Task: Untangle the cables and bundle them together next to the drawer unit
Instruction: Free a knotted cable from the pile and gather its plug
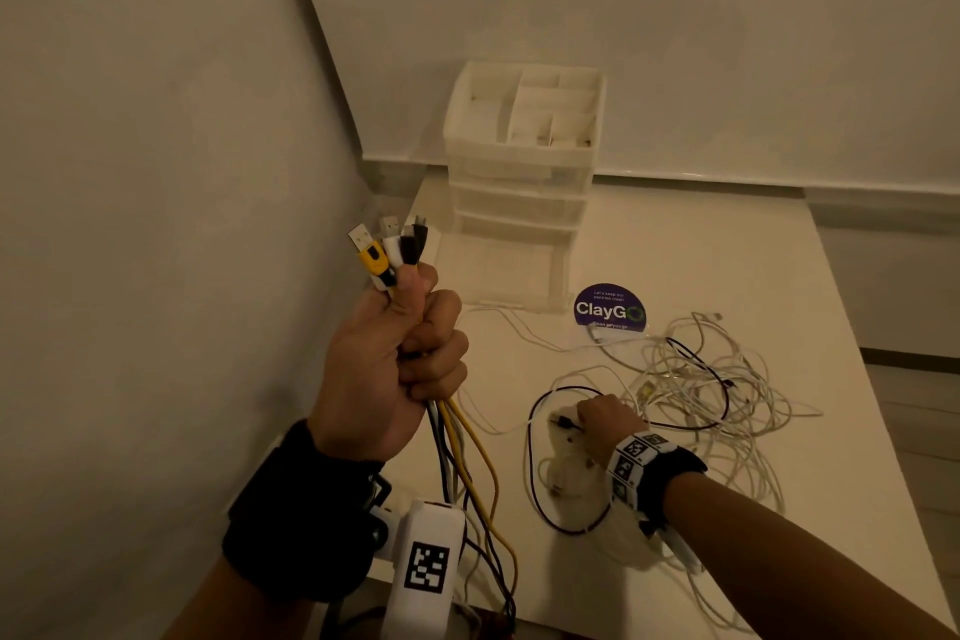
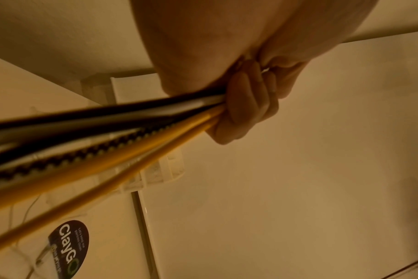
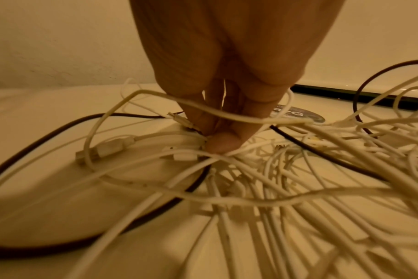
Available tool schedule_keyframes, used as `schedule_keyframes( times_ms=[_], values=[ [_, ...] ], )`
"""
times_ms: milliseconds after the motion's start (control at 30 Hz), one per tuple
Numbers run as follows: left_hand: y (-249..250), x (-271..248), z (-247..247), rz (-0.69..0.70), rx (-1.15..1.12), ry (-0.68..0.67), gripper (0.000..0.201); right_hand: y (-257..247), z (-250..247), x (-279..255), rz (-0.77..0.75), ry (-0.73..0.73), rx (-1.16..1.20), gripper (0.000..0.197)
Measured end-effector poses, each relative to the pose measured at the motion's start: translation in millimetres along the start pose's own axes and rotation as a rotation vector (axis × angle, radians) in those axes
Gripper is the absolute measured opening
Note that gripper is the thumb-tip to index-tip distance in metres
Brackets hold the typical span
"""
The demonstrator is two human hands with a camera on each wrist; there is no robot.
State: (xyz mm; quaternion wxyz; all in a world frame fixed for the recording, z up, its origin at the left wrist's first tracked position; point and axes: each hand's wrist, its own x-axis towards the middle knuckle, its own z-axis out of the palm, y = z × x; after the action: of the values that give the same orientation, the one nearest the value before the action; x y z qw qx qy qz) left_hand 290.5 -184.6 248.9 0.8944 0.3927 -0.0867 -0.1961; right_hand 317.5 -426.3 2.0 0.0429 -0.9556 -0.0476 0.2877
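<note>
My left hand (image 1: 400,359) is raised at the left and grips a bunch of cables (image 1: 457,437) in a fist; their USB plugs (image 1: 389,244), yellow, white and black, stick up above the thumb. In the left wrist view the curled fingers (image 2: 246,105) clamp black, white and yellow cables (image 2: 108,128). My right hand (image 1: 602,418) is down on the table in the tangle of white and black cables (image 1: 696,379), and its fingertips (image 3: 222,139) pinch a small cable plug (image 3: 183,122). The white drawer unit (image 1: 519,182) stands at the back by the wall.
A round purple ClayGo sticker (image 1: 610,308) lies on the white table (image 1: 701,244) right of the drawer unit. Walls close in on the left and behind. The held cables hang over the table's front edge. The table's right edge runs near the tangle.
</note>
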Motion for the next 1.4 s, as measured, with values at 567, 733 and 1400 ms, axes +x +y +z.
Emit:
schedule_keyframes(
  times_ms=[567, 733, 1400],
  values=[
    [-15, 18, 17, -0.037, 0.081, 0.091, 0.031, -13, -101, -64, -0.212, 0.884, 1.011, 0.008],
    [-24, 37, 35, -0.02, 0.13, 0.056, 0.024, 0, -186, -94, -0.201, 1.092, 1.29, 0.014],
    [-66, 48, 86, 0.035, 0.383, 0.14, 0.05, -53, -181, -195, -0.325, 0.889, 1.398, 0.019]
  ],
)
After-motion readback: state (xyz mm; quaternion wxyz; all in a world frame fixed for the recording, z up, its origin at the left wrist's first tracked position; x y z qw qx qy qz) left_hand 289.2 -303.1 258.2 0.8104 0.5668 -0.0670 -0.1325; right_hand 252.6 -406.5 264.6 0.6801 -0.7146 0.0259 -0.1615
